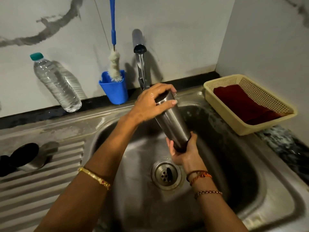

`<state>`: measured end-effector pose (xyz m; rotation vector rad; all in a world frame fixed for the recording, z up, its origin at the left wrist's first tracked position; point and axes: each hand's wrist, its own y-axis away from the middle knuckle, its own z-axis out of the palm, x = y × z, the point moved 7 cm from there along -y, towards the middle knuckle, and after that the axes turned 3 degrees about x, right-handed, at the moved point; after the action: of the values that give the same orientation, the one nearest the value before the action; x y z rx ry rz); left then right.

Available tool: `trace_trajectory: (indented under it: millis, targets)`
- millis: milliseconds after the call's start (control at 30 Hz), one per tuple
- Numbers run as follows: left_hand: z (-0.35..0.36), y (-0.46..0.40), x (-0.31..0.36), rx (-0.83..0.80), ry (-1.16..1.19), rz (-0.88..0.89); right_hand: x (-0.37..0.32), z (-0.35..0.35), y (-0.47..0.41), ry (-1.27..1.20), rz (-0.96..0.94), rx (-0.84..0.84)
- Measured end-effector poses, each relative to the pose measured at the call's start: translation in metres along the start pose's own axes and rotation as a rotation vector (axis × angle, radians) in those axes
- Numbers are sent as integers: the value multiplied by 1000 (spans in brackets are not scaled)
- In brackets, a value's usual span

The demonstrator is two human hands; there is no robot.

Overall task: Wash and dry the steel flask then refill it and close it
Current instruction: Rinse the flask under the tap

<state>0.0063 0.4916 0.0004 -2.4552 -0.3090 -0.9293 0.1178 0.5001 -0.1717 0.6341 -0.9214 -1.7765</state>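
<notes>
No writing or brand is legible anywhere. The flask [172, 121] is tilted over the sink [260, 195], below the tap [141, 64]. The left hand [150, 104] wraps its upper end; the right hand [182, 151] grips its lower end. A lid [28, 156] lies on the drainboard. Behind stand a water bottle [55, 81] and a brush [114, 67] in a blue cup [115, 91]. A basket [247, 104] holding a red cloth [242, 104] sits at right.
</notes>
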Motion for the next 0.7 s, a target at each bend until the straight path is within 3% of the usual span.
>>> trace_trajectory:
  millis: [67, 133, 200, 267, 400, 500, 600, 700]
  targets:
    - [-11, -4, -11, 65, 98, -95, 6, 2, 2, 52, 9, -19]
    - [-22, -5, -36, 152, 165, -343, 14, 4, 1, 95, 0, -51]
    - [-31, 4, -58, 266, 46, -565, 19, 4, 0, 144, -39, -61]
    - [-43, 23, -64, 431, 21, -632, 12, 5, 1, 199, -121, -56]
    - [-50, 79, -74, 744, 380, -722, -10, 13, 10, 351, -288, -125]
    - [-29, 128, -96, 937, 682, -1042, -17, 29, 25, 394, -399, -205]
    - [12, 151, -114, 819, 1128, -1320, -15, 77, 48, 453, -480, -332]
    - [51, 154, -114, 652, 1509, -1367, -6, 141, 76, 929, -769, -433]
